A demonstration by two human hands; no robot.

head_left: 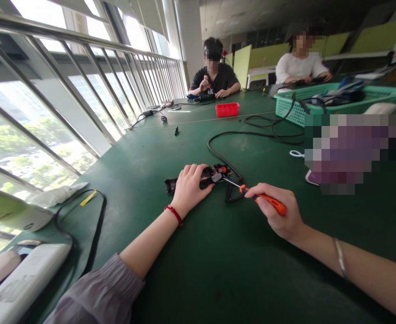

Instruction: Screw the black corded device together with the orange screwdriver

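Observation:
A small black device (214, 173) with its case off, showing red and white parts, lies on the green table (198, 252). My left hand (189, 188) presses down on it, fingers curled over its body. My right hand (279, 213) grips an orange-handled screwdriver (261, 198) whose metal tip reaches into the device from the right. A black cable (225, 159) runs from the device away toward the far side.
A red tray (227, 109) stands farther back in the middle, a green basket (322, 105) of cables at the right. Two people sit at the far end. White devices (18, 274) and a black cable loop (83, 225) lie at the left. A railing and windows run along the left.

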